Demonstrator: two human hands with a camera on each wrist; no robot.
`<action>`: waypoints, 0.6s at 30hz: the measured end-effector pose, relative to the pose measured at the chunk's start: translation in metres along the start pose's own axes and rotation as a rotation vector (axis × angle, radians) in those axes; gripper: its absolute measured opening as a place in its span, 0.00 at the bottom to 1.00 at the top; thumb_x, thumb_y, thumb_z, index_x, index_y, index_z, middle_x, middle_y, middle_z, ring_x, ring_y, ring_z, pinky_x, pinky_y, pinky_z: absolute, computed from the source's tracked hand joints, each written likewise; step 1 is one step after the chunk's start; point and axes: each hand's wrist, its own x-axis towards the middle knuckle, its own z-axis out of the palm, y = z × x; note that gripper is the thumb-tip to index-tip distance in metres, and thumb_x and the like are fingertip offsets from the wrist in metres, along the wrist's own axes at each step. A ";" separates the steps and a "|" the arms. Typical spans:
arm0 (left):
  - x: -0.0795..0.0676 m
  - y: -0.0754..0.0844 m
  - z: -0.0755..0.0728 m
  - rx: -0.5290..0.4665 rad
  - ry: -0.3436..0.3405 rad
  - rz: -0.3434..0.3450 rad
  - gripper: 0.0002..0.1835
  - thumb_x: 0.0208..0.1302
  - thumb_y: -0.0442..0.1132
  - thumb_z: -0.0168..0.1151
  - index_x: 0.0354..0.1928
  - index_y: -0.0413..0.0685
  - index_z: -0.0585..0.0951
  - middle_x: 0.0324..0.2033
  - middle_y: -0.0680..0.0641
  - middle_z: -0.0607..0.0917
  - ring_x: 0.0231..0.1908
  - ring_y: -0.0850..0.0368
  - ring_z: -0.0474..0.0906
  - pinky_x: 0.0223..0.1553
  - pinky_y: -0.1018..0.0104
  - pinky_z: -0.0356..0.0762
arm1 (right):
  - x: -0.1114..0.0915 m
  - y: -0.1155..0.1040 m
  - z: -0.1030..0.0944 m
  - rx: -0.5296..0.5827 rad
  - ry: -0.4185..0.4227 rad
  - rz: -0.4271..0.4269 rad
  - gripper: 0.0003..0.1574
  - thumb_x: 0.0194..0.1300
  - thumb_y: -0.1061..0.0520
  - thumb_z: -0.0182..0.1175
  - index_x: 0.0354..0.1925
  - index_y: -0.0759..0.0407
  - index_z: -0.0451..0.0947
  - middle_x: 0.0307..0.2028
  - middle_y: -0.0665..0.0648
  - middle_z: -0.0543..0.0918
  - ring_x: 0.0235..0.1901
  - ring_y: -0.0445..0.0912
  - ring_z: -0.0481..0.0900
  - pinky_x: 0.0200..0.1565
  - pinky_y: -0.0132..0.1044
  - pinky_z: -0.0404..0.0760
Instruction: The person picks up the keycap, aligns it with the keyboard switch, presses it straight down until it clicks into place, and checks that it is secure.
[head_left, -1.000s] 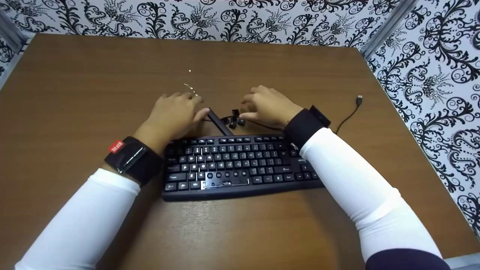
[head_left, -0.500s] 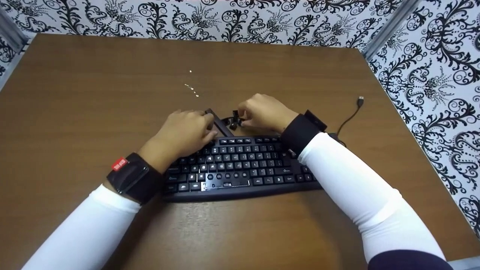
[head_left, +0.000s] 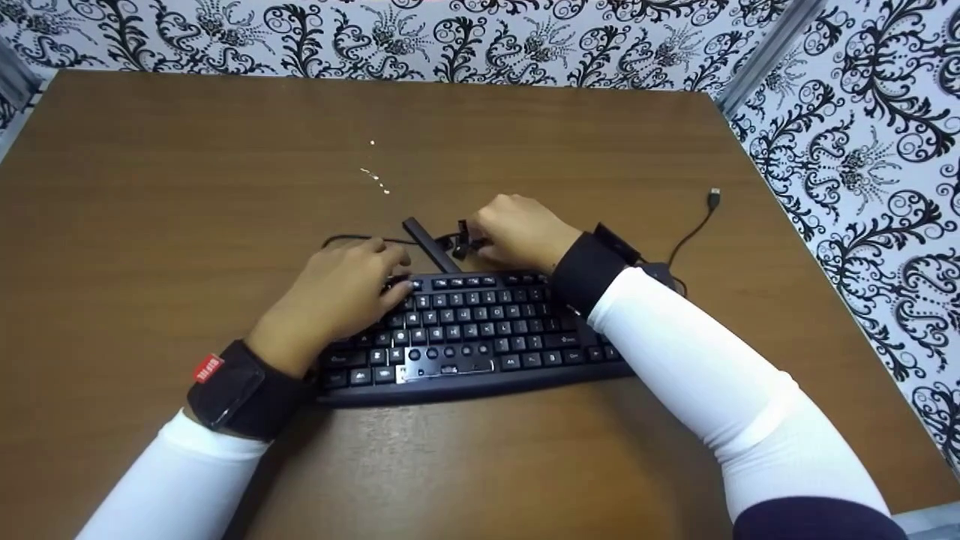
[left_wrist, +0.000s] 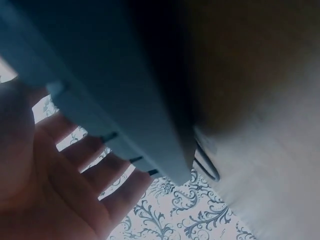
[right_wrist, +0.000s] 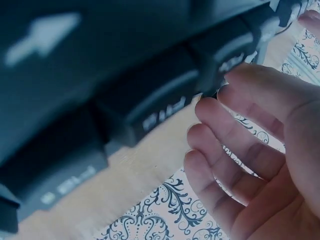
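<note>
A black keyboard point(head_left: 480, 330) lies on the brown table, with round key mounts bare in a patch of its lower rows. My left hand point(head_left: 337, 289) rests over its back left corner, fingers fairly straight along the edge; the left wrist view shows the fingers point(left_wrist: 85, 155) beside the keyboard's edge. Behind the keyboard, several loose black keycaps point(head_left: 460, 244) lie bunched together. My right hand point(head_left: 521, 232) is at that bunch, fingers curled, and its thumb and index finger pinch what appears to be a small black keycap point(right_wrist: 214, 93), mostly hidden.
A long black bar-shaped piece point(head_left: 429, 244) slants behind the keyboard. The keyboard's cable point(head_left: 360, 238) loops behind it, and the USB plug point(head_left: 713, 199) lies at the right. Small pale bits point(head_left: 375, 178) lie farther back on the table point(head_left: 187, 150).
My left hand moved right to the bar's near side, then back left onto the keyboard's corner. The right hand came down nearer to the loose keycaps, and its fingers curled.
</note>
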 end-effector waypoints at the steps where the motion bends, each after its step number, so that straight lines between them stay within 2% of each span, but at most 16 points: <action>1: -0.001 -0.001 0.000 -0.008 -0.002 0.001 0.20 0.71 0.52 0.58 0.55 0.48 0.80 0.51 0.43 0.84 0.53 0.40 0.81 0.58 0.40 0.77 | 0.001 0.000 0.000 -0.006 -0.001 -0.001 0.09 0.59 0.59 0.68 0.39 0.62 0.85 0.37 0.59 0.89 0.37 0.55 0.86 0.44 0.51 0.85; 3: -0.001 -0.003 0.001 -0.023 -0.006 0.003 0.20 0.71 0.52 0.58 0.56 0.48 0.80 0.51 0.43 0.85 0.53 0.40 0.81 0.56 0.39 0.77 | 0.001 0.001 -0.001 -0.015 -0.002 -0.002 0.08 0.59 0.59 0.68 0.38 0.62 0.84 0.37 0.59 0.89 0.37 0.56 0.86 0.43 0.51 0.85; 10: -0.005 -0.009 0.005 -0.069 -0.034 -0.002 0.20 0.71 0.51 0.57 0.58 0.47 0.80 0.54 0.41 0.84 0.56 0.39 0.79 0.62 0.40 0.73 | 0.006 -0.002 0.001 -0.010 0.006 -0.048 0.01 0.58 0.65 0.65 0.31 0.62 0.83 0.33 0.60 0.87 0.34 0.56 0.84 0.40 0.52 0.84; 15: -0.004 -0.009 0.004 -0.091 -0.046 -0.002 0.21 0.72 0.50 0.57 0.58 0.45 0.79 0.55 0.40 0.83 0.59 0.39 0.76 0.63 0.40 0.73 | 0.006 -0.001 0.001 -0.001 0.032 -0.078 0.04 0.55 0.69 0.63 0.25 0.63 0.79 0.27 0.57 0.83 0.29 0.53 0.79 0.35 0.51 0.80; 18: -0.003 -0.009 0.004 -0.107 -0.062 -0.018 0.22 0.72 0.51 0.56 0.59 0.45 0.79 0.56 0.39 0.82 0.61 0.39 0.74 0.63 0.39 0.73 | 0.005 0.001 0.001 0.001 0.039 -0.069 0.05 0.54 0.69 0.64 0.25 0.63 0.78 0.26 0.57 0.82 0.28 0.53 0.78 0.34 0.51 0.80</action>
